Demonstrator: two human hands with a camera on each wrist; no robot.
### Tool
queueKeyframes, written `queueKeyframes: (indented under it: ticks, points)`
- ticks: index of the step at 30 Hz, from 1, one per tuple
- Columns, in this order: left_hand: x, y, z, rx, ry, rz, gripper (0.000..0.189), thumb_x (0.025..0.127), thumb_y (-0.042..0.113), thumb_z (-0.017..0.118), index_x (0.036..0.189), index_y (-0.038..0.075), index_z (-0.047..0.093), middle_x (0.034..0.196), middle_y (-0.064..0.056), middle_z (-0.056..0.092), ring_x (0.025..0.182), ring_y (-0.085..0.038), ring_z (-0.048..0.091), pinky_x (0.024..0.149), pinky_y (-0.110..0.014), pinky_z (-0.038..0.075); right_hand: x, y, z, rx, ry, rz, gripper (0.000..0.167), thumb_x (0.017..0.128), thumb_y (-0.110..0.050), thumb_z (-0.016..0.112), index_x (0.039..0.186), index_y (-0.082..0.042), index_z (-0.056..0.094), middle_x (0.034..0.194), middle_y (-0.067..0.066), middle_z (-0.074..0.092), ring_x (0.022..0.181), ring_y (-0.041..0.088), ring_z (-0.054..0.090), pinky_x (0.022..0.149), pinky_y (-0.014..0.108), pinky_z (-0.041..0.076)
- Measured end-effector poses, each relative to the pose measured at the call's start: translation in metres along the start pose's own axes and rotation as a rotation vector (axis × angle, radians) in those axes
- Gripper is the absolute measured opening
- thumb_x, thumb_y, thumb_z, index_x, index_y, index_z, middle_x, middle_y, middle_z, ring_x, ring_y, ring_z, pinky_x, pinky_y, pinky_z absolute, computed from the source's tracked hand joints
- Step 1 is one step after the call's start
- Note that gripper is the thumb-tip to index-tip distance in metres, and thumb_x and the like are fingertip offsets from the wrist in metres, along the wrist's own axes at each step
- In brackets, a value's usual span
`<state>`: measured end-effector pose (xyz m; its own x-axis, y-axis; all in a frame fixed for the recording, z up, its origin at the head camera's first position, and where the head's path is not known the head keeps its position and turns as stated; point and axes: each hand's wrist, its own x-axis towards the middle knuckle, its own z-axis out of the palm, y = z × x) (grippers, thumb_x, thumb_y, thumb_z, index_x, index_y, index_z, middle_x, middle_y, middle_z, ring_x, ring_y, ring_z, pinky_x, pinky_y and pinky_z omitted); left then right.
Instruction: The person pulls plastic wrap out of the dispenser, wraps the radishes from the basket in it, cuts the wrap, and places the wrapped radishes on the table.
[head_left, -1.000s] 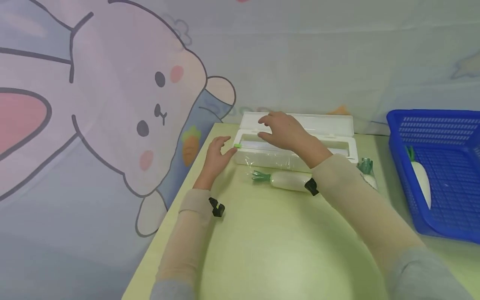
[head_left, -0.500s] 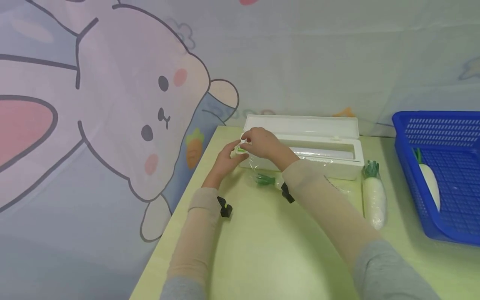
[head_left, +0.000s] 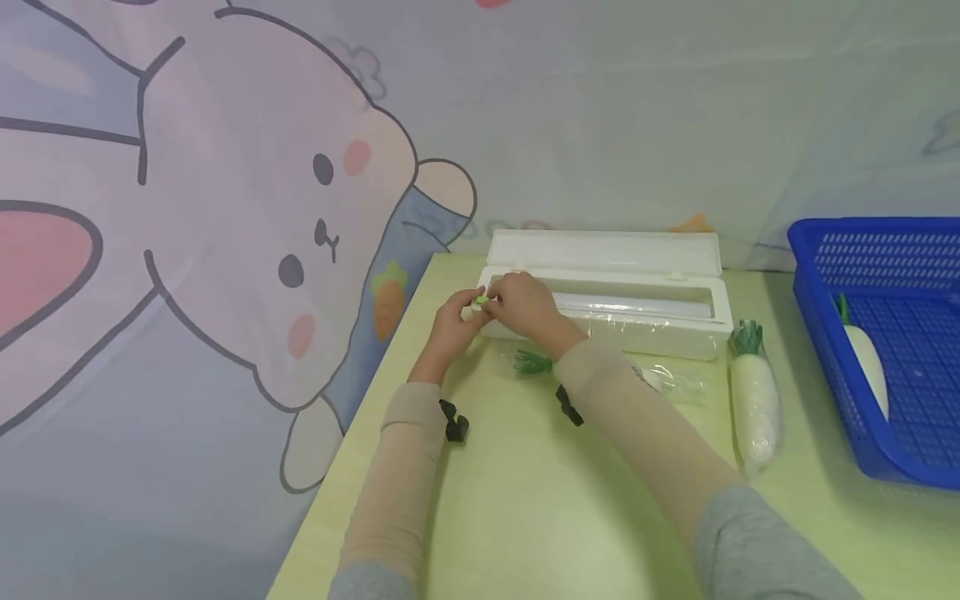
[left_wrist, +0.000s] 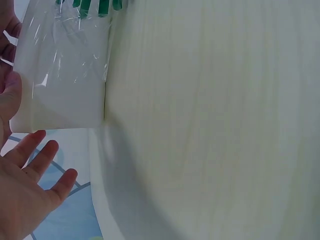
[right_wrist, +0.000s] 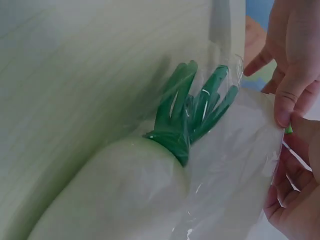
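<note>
A white cling film dispenser [head_left: 641, 337] sits at the back of the table, lid raised, its film roll [head_left: 637, 305] showing. My right hand [head_left: 525, 308] pinches at the small green slider cutter [head_left: 481, 301] on the dispenser's left end. Around that same corner, my left hand [head_left: 452, 327] holds the dispenser, thumb at the front near the slider; some of its fingers spread past the end in the left wrist view. Clear cling film [right_wrist: 220, 185] runs down the front and over a white radish [right_wrist: 115, 190] with green leaves. My right forearm partly hides this radish in the head view.
A second white radish [head_left: 754, 408], wrapped in film, lies right of the dispenser. Farther right stands a blue plastic basket [head_left: 832, 375] with another radish [head_left: 868, 367] inside. A cartoon-printed cloth [head_left: 600, 142] hangs behind the table and along its left edge.
My right hand has come left and down from above the dispenser's opening to the green slider at its left end. My left hand has shifted slightly right, onto the corner.
</note>
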<state>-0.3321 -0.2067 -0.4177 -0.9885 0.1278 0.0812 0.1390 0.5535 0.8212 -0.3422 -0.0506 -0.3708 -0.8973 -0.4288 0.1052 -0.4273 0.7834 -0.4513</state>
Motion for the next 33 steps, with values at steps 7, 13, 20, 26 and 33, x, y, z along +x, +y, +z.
queueKeyframes:
  ticks: [7,13,20,26,33]
  points:
    - [0.0,-0.001,-0.001,-0.013,0.016,0.008,0.041,0.096,0.023,0.061,0.134,0.011,0.055,0.142,-0.007,0.048,0.128,-0.028,0.041,0.105,-0.05,0.036,0.001,-0.007,0.004,-0.084,0.055,0.009,0.031,0.095,-0.035,0.06,0.117,-0.015,0.071,0.103,0.007,0.069,0.097,0.028,0.062,0.077,0.039,0.051]
    - [-0.003,0.0,0.001,0.062,0.05,0.013,0.044,0.094,0.026,0.063,0.135,0.011,0.055,0.142,-0.006,0.049,0.128,-0.028,0.044,0.104,-0.05,0.036,-0.002,-0.008,0.005,-0.142,0.085,0.004,0.025,0.096,-0.027,0.06,0.111,-0.012,0.073,0.103,0.006,0.069,0.097,0.031,0.062,0.082,0.044,0.05]
    - [0.0,0.004,0.005,0.339,0.106,0.06,0.041,0.092,0.027,0.065,0.13,0.013,0.059,0.135,-0.004,0.058,0.125,-0.028,0.051,0.098,-0.049,0.042,-0.002,-0.009,0.003,-0.277,0.018,0.046,0.027,0.098,-0.029,0.054,0.114,-0.014,0.071,0.109,0.006,0.067,0.099,0.028,0.06,0.087,0.045,0.048]
    - [-0.003,0.007,0.005,0.399,0.119,0.048,0.046,0.091,0.037,0.066,0.13,0.015,0.059,0.133,-0.003,0.059,0.119,-0.029,0.054,0.093,-0.052,0.043,-0.006,-0.007,0.003,-0.4,-0.025,0.069,0.028,0.1,-0.031,0.05,0.112,-0.015,0.07,0.105,0.003,0.066,0.098,0.025,0.06,0.086,0.043,0.048]
    - [-0.005,0.004,0.005,0.416,0.109,0.059,0.049,0.091,0.041,0.064,0.132,0.016,0.057,0.135,-0.002,0.058,0.119,-0.029,0.053,0.092,-0.053,0.042,-0.022,0.007,-0.003,-0.404,0.035,0.003,0.025,0.099,-0.024,0.054,0.107,-0.008,0.071,0.102,0.006,0.067,0.092,0.026,0.063,0.083,0.041,0.05]
